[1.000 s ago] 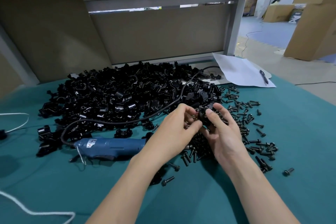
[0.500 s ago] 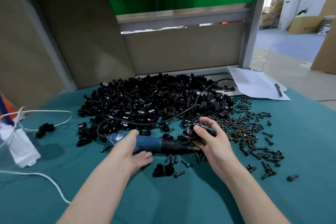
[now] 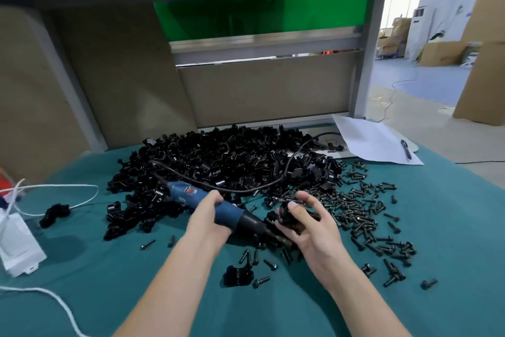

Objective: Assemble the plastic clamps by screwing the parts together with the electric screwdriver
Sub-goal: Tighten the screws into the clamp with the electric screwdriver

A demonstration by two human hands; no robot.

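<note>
The table (image 3: 451, 227) is plain teal. The heaped clamp parts (image 3: 232, 161) and the screws (image 3: 366, 216) are black. The electric screwdriver (image 3: 185, 194) is blue with a black nose. The paper (image 3: 374, 142) and cable (image 3: 68, 186) are white, and the screen (image 3: 300, 8) is vivid green.

One head-worn camera looks forward and down, apparently close over the table (image 3: 451, 227).

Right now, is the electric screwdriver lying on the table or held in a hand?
Held: the left hand grips the electric screwdriver by its blue body, black nose toward the clamp in the right hand.
</note>
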